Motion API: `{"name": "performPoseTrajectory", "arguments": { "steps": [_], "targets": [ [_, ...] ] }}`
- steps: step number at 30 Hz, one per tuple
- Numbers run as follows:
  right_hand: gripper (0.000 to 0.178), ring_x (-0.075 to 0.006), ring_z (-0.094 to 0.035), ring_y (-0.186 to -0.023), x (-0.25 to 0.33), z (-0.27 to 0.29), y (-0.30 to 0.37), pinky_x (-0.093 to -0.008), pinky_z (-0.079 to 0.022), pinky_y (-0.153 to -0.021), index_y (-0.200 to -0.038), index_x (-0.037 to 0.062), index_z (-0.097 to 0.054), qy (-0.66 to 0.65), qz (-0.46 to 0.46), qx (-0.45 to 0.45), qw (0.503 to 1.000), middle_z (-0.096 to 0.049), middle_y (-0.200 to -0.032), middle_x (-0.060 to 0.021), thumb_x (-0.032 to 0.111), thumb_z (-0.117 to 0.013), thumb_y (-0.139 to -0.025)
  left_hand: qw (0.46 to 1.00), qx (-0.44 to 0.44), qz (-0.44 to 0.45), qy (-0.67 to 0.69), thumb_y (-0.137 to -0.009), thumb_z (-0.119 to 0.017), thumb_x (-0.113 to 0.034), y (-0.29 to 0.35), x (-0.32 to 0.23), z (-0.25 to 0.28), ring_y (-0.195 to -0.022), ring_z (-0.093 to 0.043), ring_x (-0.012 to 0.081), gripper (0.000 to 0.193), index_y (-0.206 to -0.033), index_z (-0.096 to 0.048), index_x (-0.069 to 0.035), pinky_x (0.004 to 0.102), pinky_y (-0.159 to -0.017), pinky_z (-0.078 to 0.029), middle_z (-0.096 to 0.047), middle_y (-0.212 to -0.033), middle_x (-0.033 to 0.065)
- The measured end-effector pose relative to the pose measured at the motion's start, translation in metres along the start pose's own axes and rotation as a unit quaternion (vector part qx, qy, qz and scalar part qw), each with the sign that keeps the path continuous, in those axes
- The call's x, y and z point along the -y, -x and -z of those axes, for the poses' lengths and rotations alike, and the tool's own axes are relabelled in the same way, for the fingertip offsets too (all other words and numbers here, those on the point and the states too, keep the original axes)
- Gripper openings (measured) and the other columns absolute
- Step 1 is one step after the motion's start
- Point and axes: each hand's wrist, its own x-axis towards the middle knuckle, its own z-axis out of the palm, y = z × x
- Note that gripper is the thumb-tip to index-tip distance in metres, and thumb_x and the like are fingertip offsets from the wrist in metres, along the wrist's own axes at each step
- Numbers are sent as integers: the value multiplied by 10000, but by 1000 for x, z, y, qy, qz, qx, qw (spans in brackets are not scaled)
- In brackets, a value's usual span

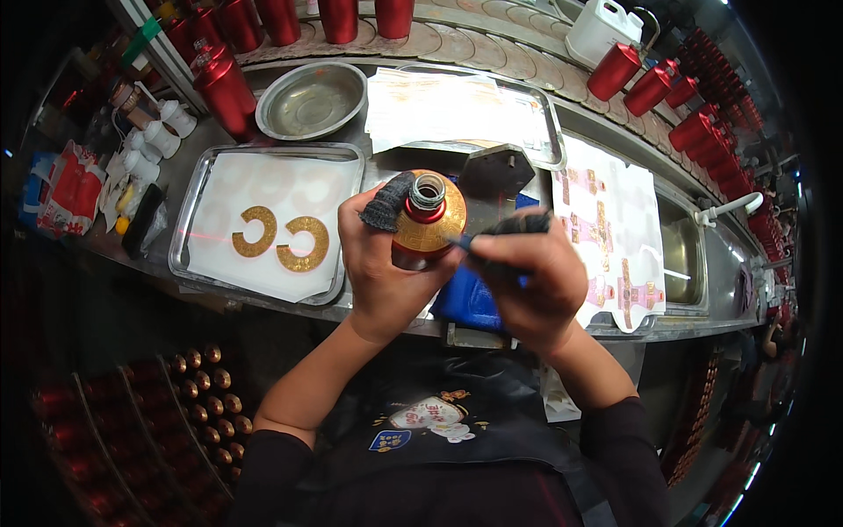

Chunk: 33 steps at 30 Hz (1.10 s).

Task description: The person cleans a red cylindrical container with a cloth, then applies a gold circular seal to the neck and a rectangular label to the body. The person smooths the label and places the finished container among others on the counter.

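A red bottle (427, 220) with a gold patterned decal on its shoulder and an uncapped neck stands tilted in front of me. My left hand (386, 255) is wrapped round its left side, with a dark cloth cover on the thumb or a finger. In my right hand (536, 272) is a slim dark tool (479, 246), blurred, its tip against the gold decal; its exact kind cannot be made out. To the left, two gold C-shaped decals (302, 244) lie on white paper in a metal tray (180, 230).
A metal bowl (312, 101) and a tray of white sheets (439, 110) stand behind. At right lie pink-and-gold decal sheets (606, 237) beside a sink (689, 250). A dark hexagonal block (498, 171) and a blue object (470, 299) sit close by. Red bottles (224, 92) line the conveyor (479, 48).
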Motion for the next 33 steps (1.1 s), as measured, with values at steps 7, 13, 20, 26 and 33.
{"name": "performPoseTrajectory", "arguments": {
  "steps": [7,13,20,26,33],
  "targets": [
    [221,-98,-621,-865,-8,0,-8,-236,-496,-783,-1036,13,-682,-125,-261,48,956,-670,-953,-45,83,-799,-863,983,121,91,107,-583,-956,-168,-16,9,25,-1123,-596,295,765,-1253,-600,-70,384,-952,-508,-536,-1212,113],
    [194,-111,-639,-788,-47,-6,-33,-259,-518,-722,-992,-2,-675,-96,-252,47,962,-681,-852,-70,83,-769,-846,952,251,77,159,-587,-944,-137,-45,16,48,-1204,-601,278,752,-1267,-631,-57,376,-1034,-490,-599,-1276,113],
    [196,-86,-606,-844,-56,-12,-51,-235,-497,-784,-998,16,-686,-109,-290,92,946,-657,-891,-15,100,-783,-850,864,371,157,302,-580,-932,-49,-64,32,57,-1303,-561,201,858,-1362,-580,-47,361,-1114,-437,-574,-1421,89],
    [186,-114,-658,-827,-30,2,-59,-261,-536,-762,-989,-1,-697,-92,-273,21,957,-704,-884,-67,76,-781,-841,888,302,144,314,-556,-1004,-173,-47,18,59,-1424,-421,255,1112,-1495,-414,-86,404,-1174,-366,-407,-1542,118],
    [250,-123,-622,-900,-33,2,-39,-257,-490,-841,-994,5,-686,-130,-276,143,942,-676,-949,-45,173,-805,-852,975,150,93,137,-592,-954,-128,-18,8,35,-1253,-573,310,876,-1369,-553,-86,399,-1063,-466,-568,-1315,134]
  ]
}}
